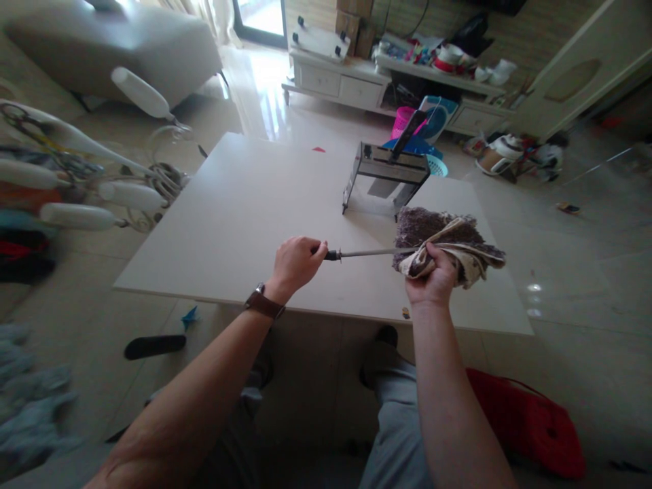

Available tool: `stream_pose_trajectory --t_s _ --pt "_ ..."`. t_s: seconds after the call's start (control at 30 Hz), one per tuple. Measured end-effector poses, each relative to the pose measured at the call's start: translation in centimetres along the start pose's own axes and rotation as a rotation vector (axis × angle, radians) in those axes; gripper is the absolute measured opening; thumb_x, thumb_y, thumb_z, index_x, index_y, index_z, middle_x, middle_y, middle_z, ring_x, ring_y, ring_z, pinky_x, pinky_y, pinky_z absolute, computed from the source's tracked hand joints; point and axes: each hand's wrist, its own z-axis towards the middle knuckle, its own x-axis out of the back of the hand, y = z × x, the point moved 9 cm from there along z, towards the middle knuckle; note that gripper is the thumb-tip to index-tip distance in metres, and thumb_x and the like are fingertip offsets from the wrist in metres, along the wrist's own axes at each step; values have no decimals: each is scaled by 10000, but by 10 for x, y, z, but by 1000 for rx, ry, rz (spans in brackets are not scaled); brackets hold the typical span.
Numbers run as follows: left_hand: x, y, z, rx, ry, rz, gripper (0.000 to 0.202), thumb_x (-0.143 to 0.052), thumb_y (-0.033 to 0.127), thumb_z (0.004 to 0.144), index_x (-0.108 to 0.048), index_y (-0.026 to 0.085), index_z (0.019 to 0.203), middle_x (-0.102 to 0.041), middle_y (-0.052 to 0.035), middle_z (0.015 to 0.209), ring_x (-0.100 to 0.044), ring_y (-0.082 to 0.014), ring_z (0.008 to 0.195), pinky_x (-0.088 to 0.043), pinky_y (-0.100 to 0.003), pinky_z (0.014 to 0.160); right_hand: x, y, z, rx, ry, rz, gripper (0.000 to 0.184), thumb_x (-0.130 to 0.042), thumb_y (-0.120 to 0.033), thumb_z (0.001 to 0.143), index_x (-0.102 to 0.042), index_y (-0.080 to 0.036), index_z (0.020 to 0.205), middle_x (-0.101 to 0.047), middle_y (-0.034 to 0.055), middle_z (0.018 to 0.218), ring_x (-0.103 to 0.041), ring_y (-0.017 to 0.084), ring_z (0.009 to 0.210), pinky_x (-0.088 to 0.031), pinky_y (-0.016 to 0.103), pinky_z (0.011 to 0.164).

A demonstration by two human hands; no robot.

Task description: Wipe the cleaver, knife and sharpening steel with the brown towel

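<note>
My left hand [301, 263], with a watch on its wrist, is closed around the black handle of a honing steel [369, 253]. Its long thin grey rod points right, and the far end goes into a folded brown-and-beige cloth [443, 234]. That cloth is gripped in my right hand [435, 275], thumb on top, around the rod; the rod's tip is hidden. Both hands are above the near part of a white table [244, 224]. Behind the cloth stands a clear-sided knife block [364, 183] with a black-handled knife [407, 136] upright in it, its wide blade visible inside.
A small red piece [318, 149] lies at the table's far edge. On the left is a fallen lamp with white shades [142, 92]. A red bag [530, 424] rests on the floor at right. Beyond the table are a pink basket [405, 121] and a cluttered white cabinet [339, 83].
</note>
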Motion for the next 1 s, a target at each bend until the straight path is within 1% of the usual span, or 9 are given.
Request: stream_pose_trajectory --t_s 0.1,0.23,0.3,0.4,0.53,0.7,0.83,1.0 --pt "-8 9 -3 -52 -30 -60 459 -467 444 973 -665 197 641 -572 -36 564 -397 -146 536 -183 -322 587 -5 4 -7 5 29 25 191 -798 -152 686 -628 -200 758 -689 -84 693 -674 84 588 -599 188 575" --pt "-17 30 -12 -179 -79 -174 285 -510 412 960 -693 206 886 -624 -12 671 -439 -135 568 -216 -298 591 -17 17 -16 -51 -17 3 209 -812 -124 665 -631 -194 745 -688 -80 684 -668 83 597 -595 187 574" --pt "-22 38 -17 -215 -99 -195 223 -530 381 943 -673 210 932 -617 -3 682 -445 -136 575 -230 -290 594 -25 23 -21 -54 -55 -21 223 -818 -119 655 -628 -194 745 -691 -80 700 -675 84 623 -606 193 615" --pt "-27 48 -23 -246 -118 -210 157 -534 321 920 -645 213 947 -593 2 673 -451 -146 583 -249 -286 595 -37 31 -29 -50 -120 -61 248 -832 -128 634 -627 -197 756 -700 -83 737 -696 90 694 -620 208 701" --pt "-29 50 -25 -217 -123 -258 118 -525 282 911 -620 214 925 -576 2 672 -464 -153 597 -276 -284 602 -46 39 -39 -58 -170 -121 272 -846 -144 612 -632 -205 768 -711 -84 766 -703 90 735 -614 204 727" --pt "-29 50 -26 -197 -142 -319 115 -526 283 918 -608 208 888 -572 9 672 -455 -140 597 -287 -280 608 -47 39 -42 -73 -175 -122 265 -853 -150 599 -633 -200 736 -726 -66 785 -695 85 707 -606 185 696" --pt "-29 51 -26 -188 -164 -349 127 -526 284 917 -599 201 855 -571 11 673 -447 -135 603 -281 -278 605 -45 40 -41 -82 -171 -131 248 -843 -153 602 -661 -190 766 -728 -54 768 -686 90 656 -599 189 647" --pt "-30 53 -27 -195 -186 -371 146 -524 297 923 -586 197 836 -543 19 648 -414 -128 582 -257 -280 588 -44 41 -42 -89 -175 -146 233 -830 -169 607 -672 -182 777 -734 -46 763 -680 96 631 -596 202 627"
